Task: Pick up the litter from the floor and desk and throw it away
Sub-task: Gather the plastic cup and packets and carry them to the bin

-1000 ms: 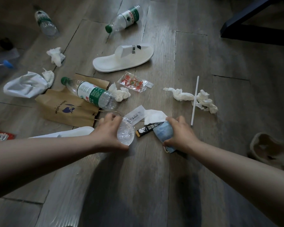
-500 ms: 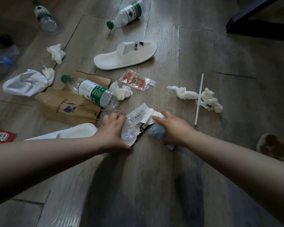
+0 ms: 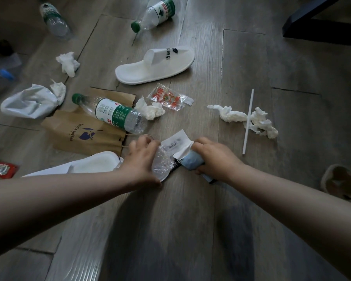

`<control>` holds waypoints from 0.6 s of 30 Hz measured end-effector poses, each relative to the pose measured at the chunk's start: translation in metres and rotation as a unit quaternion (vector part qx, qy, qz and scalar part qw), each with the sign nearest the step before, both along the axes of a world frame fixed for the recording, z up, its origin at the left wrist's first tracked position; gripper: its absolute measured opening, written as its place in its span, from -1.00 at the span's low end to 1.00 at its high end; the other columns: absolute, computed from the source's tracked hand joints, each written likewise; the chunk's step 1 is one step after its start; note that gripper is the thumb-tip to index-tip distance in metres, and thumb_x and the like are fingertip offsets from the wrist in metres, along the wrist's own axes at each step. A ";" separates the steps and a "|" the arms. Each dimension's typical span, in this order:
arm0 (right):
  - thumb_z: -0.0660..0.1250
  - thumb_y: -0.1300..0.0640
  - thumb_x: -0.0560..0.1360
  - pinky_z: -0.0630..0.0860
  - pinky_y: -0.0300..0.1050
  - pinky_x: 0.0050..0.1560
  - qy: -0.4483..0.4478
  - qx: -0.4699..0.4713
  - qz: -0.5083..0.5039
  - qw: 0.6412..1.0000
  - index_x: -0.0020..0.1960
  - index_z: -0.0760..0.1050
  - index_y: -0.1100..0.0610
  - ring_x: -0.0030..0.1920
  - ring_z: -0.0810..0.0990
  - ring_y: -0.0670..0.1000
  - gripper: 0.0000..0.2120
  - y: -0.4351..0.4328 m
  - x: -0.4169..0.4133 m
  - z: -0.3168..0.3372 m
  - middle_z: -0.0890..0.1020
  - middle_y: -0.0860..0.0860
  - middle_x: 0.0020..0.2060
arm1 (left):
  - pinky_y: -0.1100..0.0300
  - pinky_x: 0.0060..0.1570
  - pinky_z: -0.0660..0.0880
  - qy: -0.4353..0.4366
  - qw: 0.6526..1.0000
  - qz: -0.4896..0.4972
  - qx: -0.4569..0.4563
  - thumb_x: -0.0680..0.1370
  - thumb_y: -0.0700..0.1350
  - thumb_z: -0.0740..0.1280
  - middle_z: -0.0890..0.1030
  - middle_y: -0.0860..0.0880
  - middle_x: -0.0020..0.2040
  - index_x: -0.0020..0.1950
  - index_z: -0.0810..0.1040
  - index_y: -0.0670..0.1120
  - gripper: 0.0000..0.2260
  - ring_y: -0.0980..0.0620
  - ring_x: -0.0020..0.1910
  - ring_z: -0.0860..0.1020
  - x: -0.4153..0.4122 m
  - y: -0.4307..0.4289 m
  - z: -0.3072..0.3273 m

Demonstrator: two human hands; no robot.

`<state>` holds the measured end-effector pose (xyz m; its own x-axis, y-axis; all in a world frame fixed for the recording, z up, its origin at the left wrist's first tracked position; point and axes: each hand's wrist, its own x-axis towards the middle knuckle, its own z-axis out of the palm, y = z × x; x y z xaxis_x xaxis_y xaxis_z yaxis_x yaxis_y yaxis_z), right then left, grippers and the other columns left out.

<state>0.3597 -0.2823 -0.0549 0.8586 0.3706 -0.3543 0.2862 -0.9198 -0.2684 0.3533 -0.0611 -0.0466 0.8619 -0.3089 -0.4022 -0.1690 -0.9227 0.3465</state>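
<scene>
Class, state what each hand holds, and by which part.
The left hand grips crushed clear plastic round its left side. The right hand grips a blue wad round its right end.

Matt grey wood-grain floor (worn); brown paper bag; clear crinkled plastic bottle.

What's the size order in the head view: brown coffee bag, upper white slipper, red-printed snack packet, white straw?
1. brown coffee bag, though partly covered and nearer the camera.
2. upper white slipper.
3/4. Unranked: white straw is longer, red-printed snack packet covers more area.
</scene>
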 end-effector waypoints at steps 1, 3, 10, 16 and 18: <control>0.51 0.04 0.32 0.50 -0.03 -0.01 0.000 0.002 0.006 1.000 0.26 0.41 0.07 0.14 0.53 0.07 -0.44 -0.001 0.000 0.001 0.44 -0.04 0.24 | 0.05 0.28 0.31 -0.009 1.000 -0.020 0.004 0.18 0.10 0.59 0.14 -0.02 0.36 0.45 0.17 0.02 -0.05 -0.08 0.31 0.16 0.000 0.000 0.001; 0.50 0.04 0.35 0.49 -0.04 0.05 0.003 0.006 0.012 1.000 0.36 0.37 0.03 0.20 0.50 0.05 -0.37 -0.001 -0.001 0.002 0.42 -0.05 0.30 | 0.04 0.32 0.30 -0.019 0.997 -0.067 0.019 0.24 0.10 0.56 0.13 -0.02 0.40 0.50 0.11 0.00 -0.04 -0.08 0.33 0.15 0.001 -0.001 0.003; 0.46 0.00 0.39 0.47 -0.04 -0.12 0.013 0.022 -0.035 0.999 0.11 0.51 0.10 -0.02 0.55 0.10 -0.65 -0.005 -0.009 -0.004 0.47 0.00 0.04 | 0.10 0.32 0.24 0.019 0.998 -0.058 0.020 0.20 0.08 0.60 0.18 -0.04 0.42 0.52 0.10 -0.01 0.03 -0.09 0.35 0.20 0.010 -0.004 0.001; 0.45 -0.01 0.42 0.37 -0.09 -0.18 0.008 0.072 -0.109 0.991 0.02 0.54 0.17 -0.07 0.53 0.08 -0.70 -0.013 -0.027 -0.011 0.49 0.03 -0.05 | 0.06 0.33 0.25 0.028 0.999 -0.028 0.022 0.16 0.08 0.62 0.17 -0.05 0.43 0.51 0.10 0.02 0.05 -0.11 0.37 0.17 0.013 -0.009 0.000; 0.45 -0.02 0.42 0.32 -0.10 -0.21 0.001 0.084 -0.130 0.988 -0.02 0.55 0.19 -0.09 0.52 0.07 -0.70 -0.015 -0.031 -0.013 0.50 0.04 -0.09 | 0.06 0.30 0.28 0.033 0.999 -0.023 0.030 0.17 0.07 0.62 0.17 -0.08 0.40 0.51 0.10 0.02 0.05 -0.12 0.36 0.18 0.015 -0.011 0.001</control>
